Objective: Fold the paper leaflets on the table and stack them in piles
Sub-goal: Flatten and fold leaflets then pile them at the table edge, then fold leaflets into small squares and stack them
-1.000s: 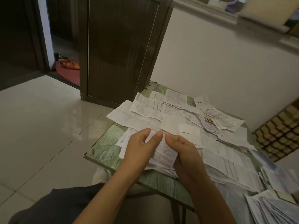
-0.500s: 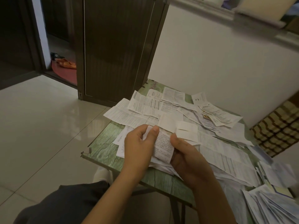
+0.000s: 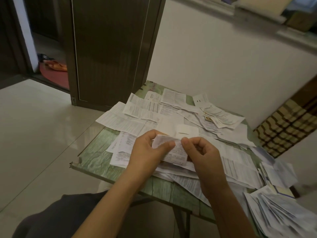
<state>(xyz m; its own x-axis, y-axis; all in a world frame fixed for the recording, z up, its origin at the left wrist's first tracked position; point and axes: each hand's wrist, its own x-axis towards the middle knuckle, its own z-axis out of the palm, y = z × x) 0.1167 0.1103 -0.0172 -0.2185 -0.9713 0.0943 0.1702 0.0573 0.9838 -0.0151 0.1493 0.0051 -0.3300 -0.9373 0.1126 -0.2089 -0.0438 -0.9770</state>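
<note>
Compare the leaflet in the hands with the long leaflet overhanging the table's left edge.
The held leaflet is pinched by the left hand and right hand; the long leaflet lies untouched. The held leaflet is bent over at its top; the long leaflet lies spread open. Both are white paper with dense small print.

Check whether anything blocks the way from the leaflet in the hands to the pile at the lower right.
Nothing upright does. The left hand and right hand pinch the leaflet. Between it and the fanned pile lie only flat loose leaflets.
</note>
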